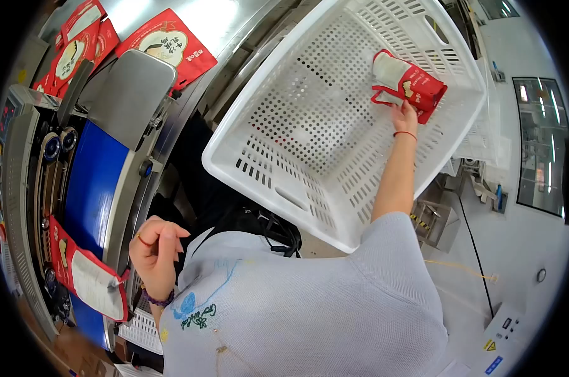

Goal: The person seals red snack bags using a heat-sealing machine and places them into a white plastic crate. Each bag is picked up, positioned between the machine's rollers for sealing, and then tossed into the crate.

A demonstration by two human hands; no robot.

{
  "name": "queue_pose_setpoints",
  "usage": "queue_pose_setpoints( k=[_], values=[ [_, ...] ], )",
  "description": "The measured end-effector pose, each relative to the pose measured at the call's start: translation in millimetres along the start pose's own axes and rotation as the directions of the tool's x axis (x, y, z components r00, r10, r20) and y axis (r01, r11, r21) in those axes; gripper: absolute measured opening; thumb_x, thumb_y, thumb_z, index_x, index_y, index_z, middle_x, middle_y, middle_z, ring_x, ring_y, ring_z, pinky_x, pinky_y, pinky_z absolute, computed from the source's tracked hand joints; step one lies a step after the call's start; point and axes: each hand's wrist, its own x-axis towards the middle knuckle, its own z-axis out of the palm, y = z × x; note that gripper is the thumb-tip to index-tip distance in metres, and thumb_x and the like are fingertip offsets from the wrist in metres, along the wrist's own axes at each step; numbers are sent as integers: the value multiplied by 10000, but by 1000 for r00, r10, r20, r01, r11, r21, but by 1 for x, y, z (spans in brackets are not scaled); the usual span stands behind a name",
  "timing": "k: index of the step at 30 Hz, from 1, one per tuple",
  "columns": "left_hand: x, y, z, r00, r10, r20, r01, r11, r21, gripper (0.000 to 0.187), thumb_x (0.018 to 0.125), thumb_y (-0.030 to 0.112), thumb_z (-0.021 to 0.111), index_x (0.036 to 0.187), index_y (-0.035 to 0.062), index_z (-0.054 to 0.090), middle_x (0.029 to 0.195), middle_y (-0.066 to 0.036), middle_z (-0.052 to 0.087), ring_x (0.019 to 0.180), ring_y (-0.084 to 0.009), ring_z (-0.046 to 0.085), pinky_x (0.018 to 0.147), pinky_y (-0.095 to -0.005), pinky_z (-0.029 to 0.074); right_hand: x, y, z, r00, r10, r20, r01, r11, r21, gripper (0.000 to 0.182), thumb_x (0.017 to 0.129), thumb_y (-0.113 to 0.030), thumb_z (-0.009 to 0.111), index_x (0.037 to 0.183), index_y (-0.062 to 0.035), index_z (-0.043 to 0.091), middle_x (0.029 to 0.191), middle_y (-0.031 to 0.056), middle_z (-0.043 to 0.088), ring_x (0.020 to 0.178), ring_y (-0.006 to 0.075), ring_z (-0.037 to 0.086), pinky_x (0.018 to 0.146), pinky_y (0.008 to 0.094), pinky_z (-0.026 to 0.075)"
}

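My right hand (pixel 404 119) reaches into a large white plastic basket (pixel 259 100), its fingers closed on the lower edge of a red and white pouch (pixel 397 78). The pouch lies against the far right part of the basket. My left hand (pixel 157 254) hovers near my chest, fingers loosely curled with nothing visible in them. Beside it, a red pouch (pixel 96 283) with a white back panel sits at the machine's blue conveyor belt (pixel 96 182), one long edge in the sealing track.
More red pouches (pixel 171 47) lie on the steel table (pixel 130 12) at the upper left. A metal plate (pixel 133 94) stands over the belt. A second white basket (pixel 143 330) is partly visible below the machine. At right are a window (pixel 542 144) and a white wall.
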Motion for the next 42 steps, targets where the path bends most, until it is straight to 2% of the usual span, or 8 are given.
queue_pose_setpoints(
  k=[6,9,16,25,31,32,39,42],
  values=[
    [3,-6,10,998,-61,14,61,997,41,220,941,59,511,769,-15,627,710,-7,521,533,-27,430,474,-182,299,55,-32,5,981,17,-191,-23,999,-29,243,911,-209,651,1126,-102,608,963,6,591,869,159,536,803,303,532],
    [5,-7,11,997,-70,17,69,995,78,236,956,69,504,766,-18,614,719,-8,518,525,-25,423,469,-176,299,6,-23,55,905,-275,-324,138,911,-389,188,881,-150,686,1043,-94,607,913,23,598,770,160,538,705,269,495],
    [15,-1,16,997,-78,16,77,996,45,128,883,13,561,809,9,666,713,-16,558,584,-61,477,544,-199,355,-116,9,130,692,-640,335,721,592,-359,124,952,-134,589,942,-12,568,948,47,616,867,118,570,758,275,456],
    [61,14,44,931,335,145,-319,939,-127,814,679,125,833,1378,46,423,1381,-145,429,1282,-265,425,1075,-385,351,-387,41,205,672,-204,712,607,702,-372,333,887,1,636,1211,30,562,1040,73,661,873,122,632,752,249,509],
    [27,-7,10,951,96,-292,-230,854,-467,372,869,3,610,1233,0,537,1071,-72,628,965,-120,592,881,-263,463,-448,87,238,339,251,907,91,951,-297,733,704,13,792,1338,13,424,1184,88,608,1059,171,599,907,316,504],
    [27,-12,5,933,50,-357,-228,849,-477,297,899,30,599,1191,-7,566,1051,-60,627,941,-114,583,870,-255,457,-456,88,240,312,416,854,284,817,-502,684,686,-29,821,1283,16,490,1158,75,631,1020,135,606,888,291,507],
    [5,-34,-27,867,167,-470,-186,982,5,219,950,99,588,1120,-34,623,976,-40,669,881,-87,579,831,-238,455,-482,129,252,482,294,825,463,714,-525,222,788,-54,744,988,13,674,901,42,702,815,97,637,734,236,517],
    [6,-37,-47,923,150,-354,-311,831,-461,184,965,105,574,1020,-46,663,955,-23,670,848,-59,569,781,-216,455,-469,137,253,525,301,796,304,808,-505,127,824,-12,688,947,20,680,880,32,697,785,93,624,724,236,500]
  ],
)
